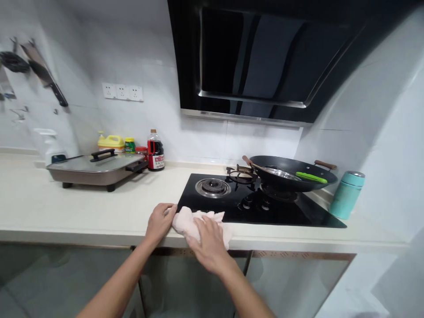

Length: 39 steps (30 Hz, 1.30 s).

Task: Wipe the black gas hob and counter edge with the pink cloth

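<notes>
Head view: R hand (209, 238) spread on pale cloth (183, 223) at hob (228, 205) front edge, L hand (161, 221) half-curled alongside, can't tell if gripping; cloth overlaps desk (109, 212) lip, so might slide off if dragged outward.

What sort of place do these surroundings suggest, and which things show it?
Almost certainly a kitchen: a black wok sits on a hob beneath a range hood.

Cloth (184, 221) partly hidden by right hand (210, 240), range hood (261, 57) cut off above
</notes>
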### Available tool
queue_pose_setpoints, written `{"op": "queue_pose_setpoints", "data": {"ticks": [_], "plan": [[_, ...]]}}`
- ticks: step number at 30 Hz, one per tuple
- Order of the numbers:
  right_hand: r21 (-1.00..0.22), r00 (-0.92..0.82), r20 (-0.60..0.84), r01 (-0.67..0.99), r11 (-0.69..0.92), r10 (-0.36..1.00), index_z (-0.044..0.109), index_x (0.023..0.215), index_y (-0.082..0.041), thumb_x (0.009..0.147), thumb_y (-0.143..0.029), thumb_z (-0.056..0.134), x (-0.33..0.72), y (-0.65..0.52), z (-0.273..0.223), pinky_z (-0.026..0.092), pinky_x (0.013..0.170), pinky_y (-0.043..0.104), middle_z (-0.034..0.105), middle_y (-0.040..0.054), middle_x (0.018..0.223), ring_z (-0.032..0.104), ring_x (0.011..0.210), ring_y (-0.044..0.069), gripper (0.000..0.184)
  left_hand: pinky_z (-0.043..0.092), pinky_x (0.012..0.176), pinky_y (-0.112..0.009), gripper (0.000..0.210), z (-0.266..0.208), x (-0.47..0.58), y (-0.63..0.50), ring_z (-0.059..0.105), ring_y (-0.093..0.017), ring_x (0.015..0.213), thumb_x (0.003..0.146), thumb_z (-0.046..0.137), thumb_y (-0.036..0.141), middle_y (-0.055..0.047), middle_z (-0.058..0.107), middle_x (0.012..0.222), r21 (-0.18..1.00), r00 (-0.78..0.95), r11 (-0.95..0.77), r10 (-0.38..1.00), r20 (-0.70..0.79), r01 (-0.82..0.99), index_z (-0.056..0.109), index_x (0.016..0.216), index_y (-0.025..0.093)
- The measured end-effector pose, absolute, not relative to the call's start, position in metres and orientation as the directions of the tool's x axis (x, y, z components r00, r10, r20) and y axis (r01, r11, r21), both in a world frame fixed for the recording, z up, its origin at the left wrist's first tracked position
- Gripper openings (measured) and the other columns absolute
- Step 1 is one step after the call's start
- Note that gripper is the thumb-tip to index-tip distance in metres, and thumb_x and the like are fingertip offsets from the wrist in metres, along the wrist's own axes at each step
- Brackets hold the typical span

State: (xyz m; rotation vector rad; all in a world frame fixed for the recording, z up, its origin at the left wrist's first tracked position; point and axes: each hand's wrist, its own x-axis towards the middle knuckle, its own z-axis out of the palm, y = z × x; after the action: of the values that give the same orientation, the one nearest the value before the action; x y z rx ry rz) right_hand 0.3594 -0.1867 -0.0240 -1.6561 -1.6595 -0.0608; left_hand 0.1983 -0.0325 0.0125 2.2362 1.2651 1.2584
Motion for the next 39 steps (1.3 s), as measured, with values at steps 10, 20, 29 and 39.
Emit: {"op": "queue_pose_setpoints", "data": {"ticks": [10,20,29,39], "plan": [[-0.393,0.321,0.744,0.920,-0.005,0.586,0.075,0.104,-0.023,0.100,-0.049,0.043,0.537,-0.223,-0.014,0.043,0.109,0.050,0.069,0.0117,0.125,0.061,0.119,0.029,0.042,0.037,0.113,-0.060,0.060,0.017,0.239,-0.099,0.046,-0.043,0.143,0.080,0.075,0.067,-0.013,0.054,0.156,0.038,0.762,-0.891,0.409,0.503,0.453,0.072,0.127,0.029],[-0.209,0.469,0.591,0.875,-0.436,0.657,0.077,0.107,-0.020,0.101,-0.051,0.031,0.616,-0.245,-0.047,0.048,0.097,0.049,0.066,0.0140,0.127,0.060,0.113,0.032,0.055,0.040,0.097,-0.059,0.076,0.001,0.310,-0.157,0.058,-0.040,0.110,0.074,0.072,0.075,-0.016,0.065,0.129,0.008,0.845,-0.906,0.398,0.358,0.423,0.066,0.134,0.030],[-0.206,0.516,0.510,0.850,-0.484,0.689,0.075,0.105,-0.022,0.095,-0.056,0.031,0.630,-0.246,-0.057,0.050,0.090,0.051,0.069,0.0138,0.125,0.062,0.111,0.036,0.056,0.037,0.079,-0.049,0.040,-0.035,0.400,-0.207,0.057,-0.032,0.098,0.089,0.067,0.043,-0.020,0.065,0.115,-0.195,0.876,-0.900,0.296,0.381,0.389,0.068,0.124,0.023],[-0.231,0.518,0.477,0.853,-0.467,0.710,0.076,0.102,-0.025,0.090,-0.055,0.032,0.638,-0.248,-0.058,0.051,0.088,0.052,0.069,0.0152,0.124,0.062,0.112,0.037,0.055,0.038,0.084,-0.043,0.071,-0.039,0.282,-0.150,0.055,-0.028,0.099,0.086,0.075,0.047,-0.014,0.063,0.124,-0.337,0.894,-0.901,0.109,0.434,0.273,0.048,0.150,0.031]]}}
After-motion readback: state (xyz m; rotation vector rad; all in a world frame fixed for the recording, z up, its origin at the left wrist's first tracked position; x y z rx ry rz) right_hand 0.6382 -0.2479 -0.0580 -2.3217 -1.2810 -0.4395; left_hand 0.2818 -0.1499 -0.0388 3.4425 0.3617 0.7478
